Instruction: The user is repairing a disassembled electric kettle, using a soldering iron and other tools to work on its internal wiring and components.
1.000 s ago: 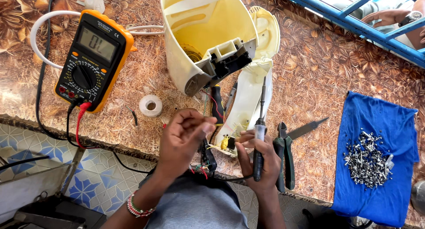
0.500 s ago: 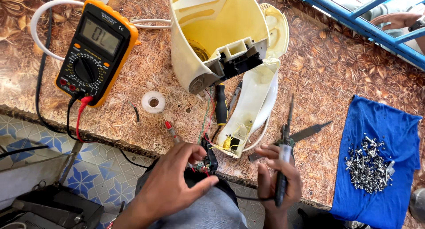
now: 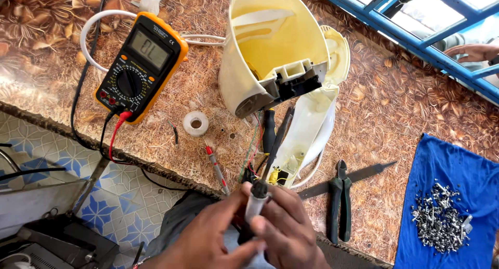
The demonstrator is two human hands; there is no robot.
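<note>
My right hand (image 3: 291,232) is closed around a screwdriver (image 3: 255,202) with a clear handle, at the table's near edge. Its dark shaft points up toward the detached cream handle shell (image 3: 312,128) of an electric kettle. My left hand (image 3: 208,240) presses against the handle from the left, fingers curled on a small black part (image 3: 244,233) that is mostly hidden between the hands. Thin red and green wires (image 3: 253,149) run from there to the cream kettle body (image 3: 275,45), which lies on its side.
An orange multimeter (image 3: 140,66) lies at left, with its red probe (image 3: 215,167) and a white tape roll (image 3: 196,123) nearby. Black pliers (image 3: 338,201) and a blue cloth (image 3: 457,170) with several screws (image 3: 439,222) lie at right. Another person's hand (image 3: 475,51) shows beyond the blue window frame.
Both hands dropped toward the table edge, then came together. The screwdriver swung in from the right, and its shaft now points up at the handle shell.
</note>
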